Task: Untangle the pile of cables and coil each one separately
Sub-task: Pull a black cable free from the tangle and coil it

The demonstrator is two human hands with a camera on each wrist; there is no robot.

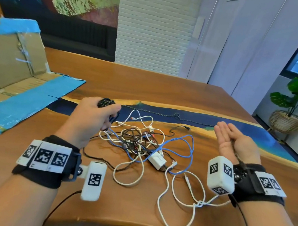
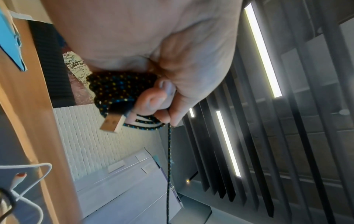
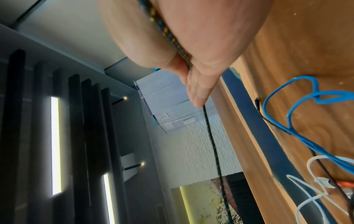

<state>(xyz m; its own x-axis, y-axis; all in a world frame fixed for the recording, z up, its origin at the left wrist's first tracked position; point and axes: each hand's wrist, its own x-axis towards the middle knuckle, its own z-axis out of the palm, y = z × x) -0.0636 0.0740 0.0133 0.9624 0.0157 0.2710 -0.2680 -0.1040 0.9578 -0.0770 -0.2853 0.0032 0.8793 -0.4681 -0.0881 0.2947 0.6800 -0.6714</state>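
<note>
I'm holding the braided cable (image 1: 106, 103) as a partly wound bundle in my left hand (image 1: 94, 116), fingers (image 2: 153, 103) curling round the loops, USB plug (image 2: 112, 123) poking out just below them. From those fingers the free length is running rightward across the table (image 1: 148, 86), long axis side to side along the blue resin strip, a small kink (image 1: 177, 115) about midway, then reaching my right hand (image 1: 236, 142). That hand is lying palm up, fingers (image 1: 221, 129) straight and pressed together, not gripping; in the right wrist view the braided strand is running along the palm and leaving past the fingertips. So the tail is lying beyond the left fingers to the right, w/ the right hand already under it, and I reckon the next wrap means feeding slack leftward to the bundle.

Between and nearer me than both sets of fingers the tangled pile (image 1: 140, 140) is sitting: white cables (image 1: 165, 195), a blue cable (image 1: 181, 150), thin dark leads, a white charger block (image 1: 157, 161). Braided run is lying apart from it, on the far side, so I judge nothing's snagging except maybe that kink. Dark strands are dangling under the left fingers toward the pile; can't tell if they're still caught in it. Cardboard sheet (image 1: 13, 93) off left, potted plant (image 1: 290, 106) far right.
</note>
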